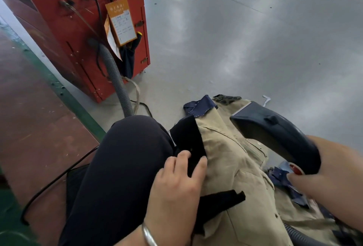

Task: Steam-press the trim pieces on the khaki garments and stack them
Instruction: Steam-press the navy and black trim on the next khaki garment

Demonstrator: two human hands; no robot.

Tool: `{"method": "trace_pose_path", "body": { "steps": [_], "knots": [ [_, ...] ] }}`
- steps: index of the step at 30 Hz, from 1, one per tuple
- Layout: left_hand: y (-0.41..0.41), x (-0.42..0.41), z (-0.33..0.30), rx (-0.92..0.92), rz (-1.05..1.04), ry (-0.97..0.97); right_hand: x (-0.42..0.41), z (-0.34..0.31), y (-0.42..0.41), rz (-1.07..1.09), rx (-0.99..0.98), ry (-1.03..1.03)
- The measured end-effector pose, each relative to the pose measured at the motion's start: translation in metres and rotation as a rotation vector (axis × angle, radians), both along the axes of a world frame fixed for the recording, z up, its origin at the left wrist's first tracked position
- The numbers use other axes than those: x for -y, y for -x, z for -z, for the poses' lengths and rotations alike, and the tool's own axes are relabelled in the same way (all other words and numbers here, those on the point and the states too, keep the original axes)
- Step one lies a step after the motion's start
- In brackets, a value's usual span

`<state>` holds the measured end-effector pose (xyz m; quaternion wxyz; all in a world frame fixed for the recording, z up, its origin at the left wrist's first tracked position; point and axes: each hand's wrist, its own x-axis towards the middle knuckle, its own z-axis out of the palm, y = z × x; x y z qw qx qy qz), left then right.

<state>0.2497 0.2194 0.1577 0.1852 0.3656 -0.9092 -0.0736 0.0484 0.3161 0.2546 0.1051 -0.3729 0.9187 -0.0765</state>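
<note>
left hand [177,183] pinches black fabric trim piece [188,141], lower centre | right hand [322,175] grips dark-blue handheld steamer [275,133], lower right | advice: tension trim flat on khaki cotton garment [235,167], fingers clear of steam

A red cabinet [94,35] with an orange tag [120,20] and a grey ribbed hose [117,77].
</note>
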Motion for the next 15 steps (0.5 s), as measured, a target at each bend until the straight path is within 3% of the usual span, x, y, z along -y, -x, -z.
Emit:
{"method": "trace_pose_path", "body": {
  "steps": [4, 7, 11, 13, 15],
  "knots": [
    [0.009, 0.009, -0.003, -0.218, 0.128, -0.091, 0.003, 0.003, -0.006, -0.078, 0.039, -0.035],
    [0.015, 0.015, -0.009, -0.499, 0.130, -0.285, 0.006, 0.002, -0.008, -0.113, 0.051, -0.052],
    [0.021, 0.012, -0.019, -0.969, -0.155, -1.005, 0.003, 0.005, 0.001, -0.066, 0.023, 0.016],
    [0.020, 0.008, -0.017, -0.984, -0.271, -1.166, 0.001, 0.005, 0.001, -0.056, 0.014, 0.014],
    [0.016, 0.000, -0.010, -0.810, -0.262, -1.186, 0.001, 0.006, 0.001, -0.048, 0.019, -0.002]
  ]
}}
